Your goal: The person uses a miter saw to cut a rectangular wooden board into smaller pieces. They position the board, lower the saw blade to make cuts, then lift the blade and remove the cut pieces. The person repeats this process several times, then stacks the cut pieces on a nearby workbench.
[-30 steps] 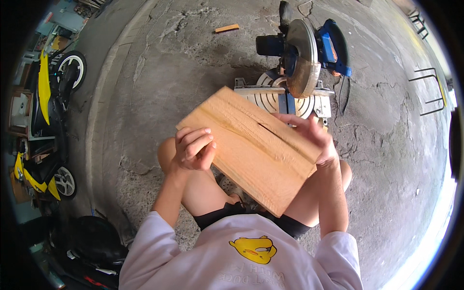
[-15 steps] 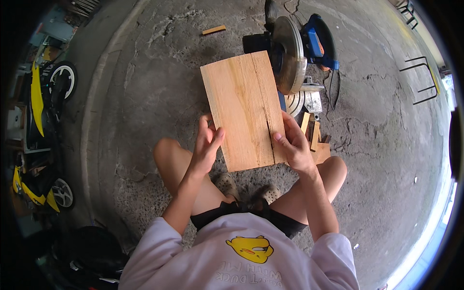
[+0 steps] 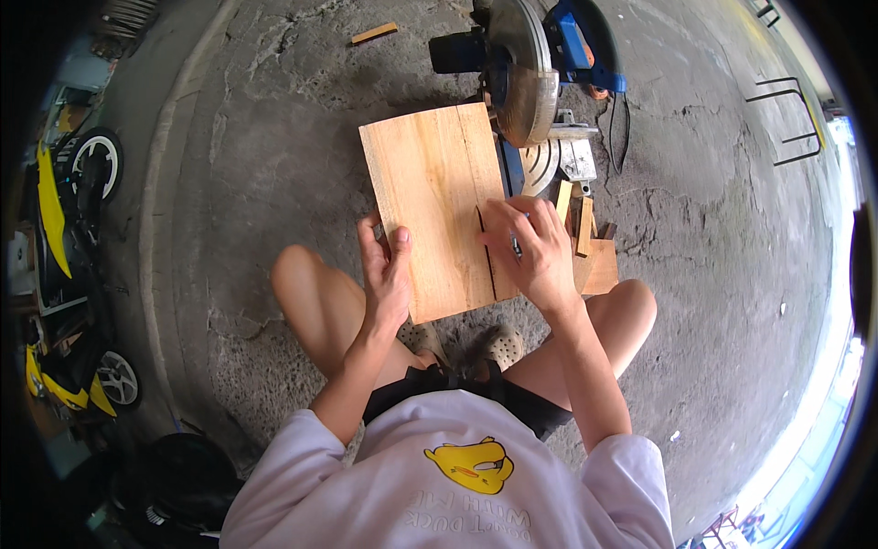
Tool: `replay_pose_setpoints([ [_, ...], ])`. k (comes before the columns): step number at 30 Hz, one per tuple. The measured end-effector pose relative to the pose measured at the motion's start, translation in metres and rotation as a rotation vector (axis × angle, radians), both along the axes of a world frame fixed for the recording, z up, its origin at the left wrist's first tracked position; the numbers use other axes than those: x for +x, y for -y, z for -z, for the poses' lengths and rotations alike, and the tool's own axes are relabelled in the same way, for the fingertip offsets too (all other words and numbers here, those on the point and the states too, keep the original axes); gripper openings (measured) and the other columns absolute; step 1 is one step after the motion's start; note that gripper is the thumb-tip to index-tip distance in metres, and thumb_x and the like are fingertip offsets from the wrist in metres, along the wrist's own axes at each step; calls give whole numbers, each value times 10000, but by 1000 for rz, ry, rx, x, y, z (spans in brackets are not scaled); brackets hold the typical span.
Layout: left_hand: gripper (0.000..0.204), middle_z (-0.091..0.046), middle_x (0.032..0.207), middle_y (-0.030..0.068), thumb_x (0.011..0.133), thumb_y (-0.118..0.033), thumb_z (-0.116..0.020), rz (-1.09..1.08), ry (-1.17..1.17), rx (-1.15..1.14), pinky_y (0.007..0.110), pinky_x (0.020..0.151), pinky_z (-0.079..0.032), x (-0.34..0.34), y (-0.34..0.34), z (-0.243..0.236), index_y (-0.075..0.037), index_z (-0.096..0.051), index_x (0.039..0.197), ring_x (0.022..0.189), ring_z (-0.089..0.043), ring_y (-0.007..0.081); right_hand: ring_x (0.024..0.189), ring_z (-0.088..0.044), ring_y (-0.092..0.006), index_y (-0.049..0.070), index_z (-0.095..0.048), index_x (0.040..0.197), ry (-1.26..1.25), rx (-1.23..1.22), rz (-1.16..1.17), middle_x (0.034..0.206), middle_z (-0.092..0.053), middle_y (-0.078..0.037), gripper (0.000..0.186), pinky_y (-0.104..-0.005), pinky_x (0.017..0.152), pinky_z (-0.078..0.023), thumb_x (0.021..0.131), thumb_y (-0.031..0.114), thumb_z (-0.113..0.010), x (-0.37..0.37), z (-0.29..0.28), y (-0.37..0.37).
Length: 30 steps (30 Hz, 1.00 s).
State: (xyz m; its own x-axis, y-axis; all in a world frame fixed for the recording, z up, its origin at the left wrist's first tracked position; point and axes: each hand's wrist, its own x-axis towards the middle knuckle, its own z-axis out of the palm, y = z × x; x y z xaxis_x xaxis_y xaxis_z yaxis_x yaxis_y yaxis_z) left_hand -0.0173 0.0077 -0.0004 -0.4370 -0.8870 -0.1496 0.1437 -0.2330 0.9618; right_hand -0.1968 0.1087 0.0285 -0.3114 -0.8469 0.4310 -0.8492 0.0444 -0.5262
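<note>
A flat wooden board point(image 3: 430, 201), pale with a dark crack running along its right part, is held over my lap, tilted slightly. My left hand point(image 3: 388, 274) grips its left edge, thumb on the face and fingers behind. My right hand point(image 3: 535, 252) lies over the right part of the board, fingers bent down at the crack. A small bluish, shiny bit shows between the fingers; what it is I cannot make out.
Ahead on the rough concrete floor stands a blue miter saw point(image 3: 526, 78) with a round blade guard. Wood offcuts point(image 3: 583, 229) lie by my right knee, and a small wood strip point(image 3: 375, 34) lies farther off. Motorcycles with yellow panels point(image 3: 53, 215) stand at the left.
My right hand has let go of the board's right edge and moved onto its face by the crack. The view has shifted a little, with the saw now farther up and left.
</note>
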Motion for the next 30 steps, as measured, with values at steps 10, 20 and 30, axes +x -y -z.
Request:
replay_pose_setpoints([
  [10,417,-556,911,46,1006,-300,-521,57,93,-146,241,729,-396,7,-8,-5,-7,-347,1246,790,-454,61,739,-602,-243,48,-583,864,-99,-44,-7,835,-612,-69,176,-352,668,-471,756,3,-715,-3,2,6],
  [20,413,-550,864,37,1006,-288,-522,82,102,-166,236,697,-394,7,-12,-4,-2,-350,1249,760,-457,57,638,-582,-217,61,-547,849,-55,-172,43,749,-595,-44,183,-323,584,-430,763,-7,-694,-6,-1,-6],
  [30,469,-600,1087,149,998,-301,-536,47,79,-5,289,866,-451,15,-6,8,9,-348,1296,980,-552,128,614,-622,-223,49,-533,874,115,-415,564,739,-637,-78,82,-321,571,-486,889,-3,-595,-47,-13,-34],
])
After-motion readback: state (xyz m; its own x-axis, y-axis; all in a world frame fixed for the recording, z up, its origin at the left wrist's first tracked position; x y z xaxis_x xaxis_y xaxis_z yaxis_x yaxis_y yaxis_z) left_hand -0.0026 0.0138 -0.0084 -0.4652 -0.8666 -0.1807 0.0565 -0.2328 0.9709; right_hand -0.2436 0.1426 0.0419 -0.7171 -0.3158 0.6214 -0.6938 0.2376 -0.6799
